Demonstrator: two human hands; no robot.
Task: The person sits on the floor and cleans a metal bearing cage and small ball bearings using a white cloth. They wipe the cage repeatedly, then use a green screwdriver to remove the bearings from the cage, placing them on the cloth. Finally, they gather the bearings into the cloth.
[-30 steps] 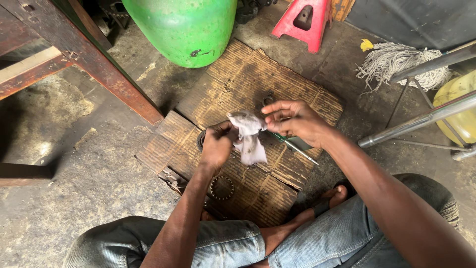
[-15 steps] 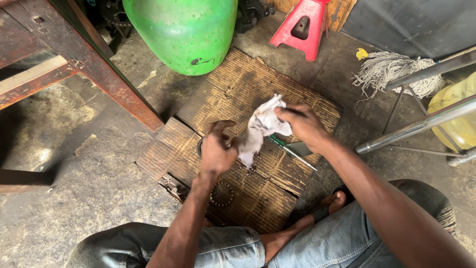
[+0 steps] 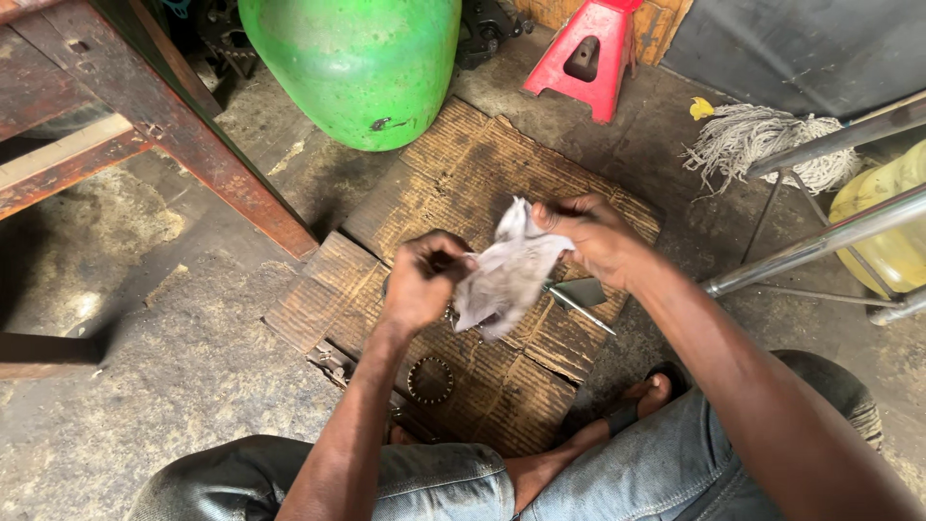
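your left hand (image 3: 422,280) is curled shut around a small dark part that is mostly hidden, one end of a grey rag (image 3: 506,273) pressed to it. your right hand (image 3: 590,236) pinches the rag's other end, holding it just above a sheet of cardboard (image 3: 463,164) on the floor. a toothed metal ring (image 3: 431,378) lies on the cardboard near your knee, a screwdriver (image 3: 577,307) beneath your right wrist. a green drum (image 3: 352,58) and red stand (image 3: 584,53) sit beyond.

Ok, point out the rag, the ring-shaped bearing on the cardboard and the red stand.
rag (image 3: 506,275), head view, middle of the cloth.
ring-shaped bearing (image 3: 431,378), head view, its toothed rim.
red stand (image 3: 579,60), head view, its sloped front face.
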